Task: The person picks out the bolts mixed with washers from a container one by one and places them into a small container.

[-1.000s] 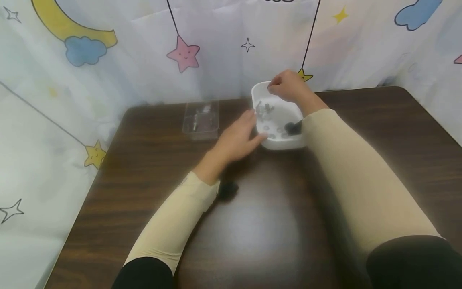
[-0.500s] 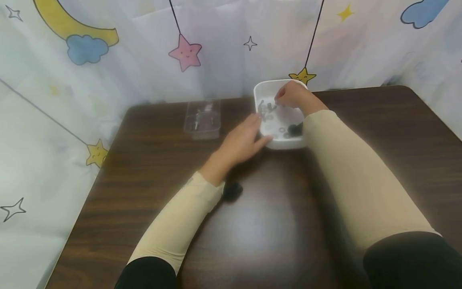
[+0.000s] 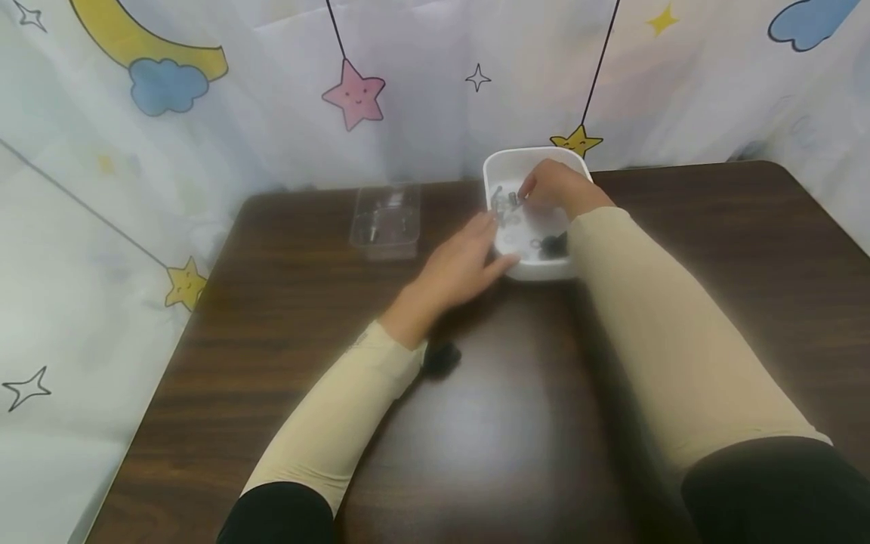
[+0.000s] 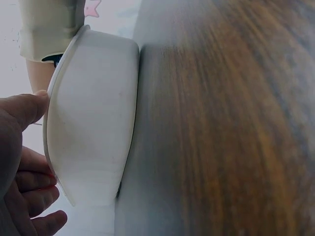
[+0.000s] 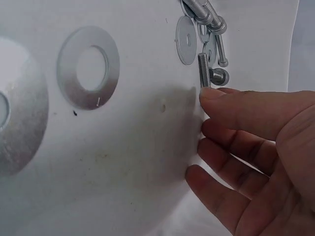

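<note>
In the head view, a white plastic tub holds several bolts and flat washers. My right hand reaches inside it. Up close, the right wrist view shows the thumb and index finger of that hand pinching the end of a threaded metal bolt. More bolts and a washer lie just beyond it. My left hand rests against the tub's left rim, fingers loosely extended. In the left wrist view, its thumb and fingertips touch the rim of the tub.
Left of the tub stands a clear plastic box with small metal pieces in it. Large washers lie on the tub floor. Everything stands on a dark wooden table, with a printed curtain right behind it.
My right hand has come down from above the tub's back rim to the hardware on its floor, and now pinches a bolt. My left hand stays at the rim.
</note>
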A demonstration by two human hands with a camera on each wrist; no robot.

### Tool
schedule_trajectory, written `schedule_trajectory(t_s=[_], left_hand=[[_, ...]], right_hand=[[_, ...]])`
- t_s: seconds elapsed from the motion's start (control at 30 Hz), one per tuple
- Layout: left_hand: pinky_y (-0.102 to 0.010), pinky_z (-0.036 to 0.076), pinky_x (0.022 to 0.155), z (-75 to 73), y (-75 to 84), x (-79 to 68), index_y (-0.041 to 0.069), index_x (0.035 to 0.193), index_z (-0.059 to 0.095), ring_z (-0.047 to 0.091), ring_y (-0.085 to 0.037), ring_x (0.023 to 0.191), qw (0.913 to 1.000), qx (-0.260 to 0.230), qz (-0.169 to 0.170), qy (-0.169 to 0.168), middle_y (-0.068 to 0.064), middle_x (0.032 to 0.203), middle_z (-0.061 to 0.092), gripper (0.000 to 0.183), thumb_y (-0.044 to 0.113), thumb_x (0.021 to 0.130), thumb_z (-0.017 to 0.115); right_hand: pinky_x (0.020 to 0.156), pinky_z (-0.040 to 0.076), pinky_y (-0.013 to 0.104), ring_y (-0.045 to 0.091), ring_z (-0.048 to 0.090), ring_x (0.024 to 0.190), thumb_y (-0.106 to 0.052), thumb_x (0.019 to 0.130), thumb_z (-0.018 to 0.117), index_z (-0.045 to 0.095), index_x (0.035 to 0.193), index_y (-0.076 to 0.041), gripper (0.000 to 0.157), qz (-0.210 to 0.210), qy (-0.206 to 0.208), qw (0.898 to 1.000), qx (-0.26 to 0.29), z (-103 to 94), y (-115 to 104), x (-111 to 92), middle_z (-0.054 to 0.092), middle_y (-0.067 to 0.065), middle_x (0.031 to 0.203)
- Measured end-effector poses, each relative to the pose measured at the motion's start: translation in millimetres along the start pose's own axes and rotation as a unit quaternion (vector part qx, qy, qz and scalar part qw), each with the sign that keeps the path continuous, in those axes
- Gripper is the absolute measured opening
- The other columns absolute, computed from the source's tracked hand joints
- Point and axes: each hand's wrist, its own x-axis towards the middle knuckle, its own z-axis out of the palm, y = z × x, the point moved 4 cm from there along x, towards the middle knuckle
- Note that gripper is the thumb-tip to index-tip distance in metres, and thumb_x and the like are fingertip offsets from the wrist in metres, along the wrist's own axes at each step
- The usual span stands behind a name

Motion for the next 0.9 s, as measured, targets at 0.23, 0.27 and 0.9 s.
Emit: schedule_trajectory(t_s=[0.23,0.27,0.9], left_hand=[[-0.031,0.018,0.124,1.8,0.5,-0.1,0.009,0.157,0.021,0.019,-0.018,0.151,0.9999,-0.003,-0.007,-0.009,-0.007,0.165,0.019,0.081,0.059,0.098,0.045],[-0.031,0.018,0.124,2.1,0.6,0.1,0.009,0.157,0.02,0.019,-0.018,0.151,0.9999,-0.002,-0.007,-0.01,-0.007,0.165,0.019,0.081,0.059,0.098,0.045],[-0.035,0.015,0.124,-0.7,4.1,-3.4,0.01,0.157,0.019,0.015,-0.021,0.152,0.9996,-0.018,-0.005,-0.019,-0.007,0.166,0.014,0.079,0.058,0.099,0.043]], right_hand=[[0.101,0.046,0.047,0.03,0.051,0.11,-0.012,0.094,0.057,0.066,0.123,-0.006,0.031,0.007,-0.001,1.0,-0.019,1.1,2.2,-2.9,0.058,0.014,0.132],[0.1,0.046,0.047,0.03,0.051,0.109,-0.013,0.094,0.058,0.067,0.122,-0.005,0.03,0.007,0.0,1.0,-0.02,1.1,2.1,-3.3,0.058,0.014,0.13],[0.07,0.053,0.033,0.026,0.06,0.083,-0.025,0.09,0.059,0.068,0.1,0.0,0.029,-0.006,-0.016,0.996,-0.083,3.0,-4.8,3.6,0.066,0.014,0.093]])
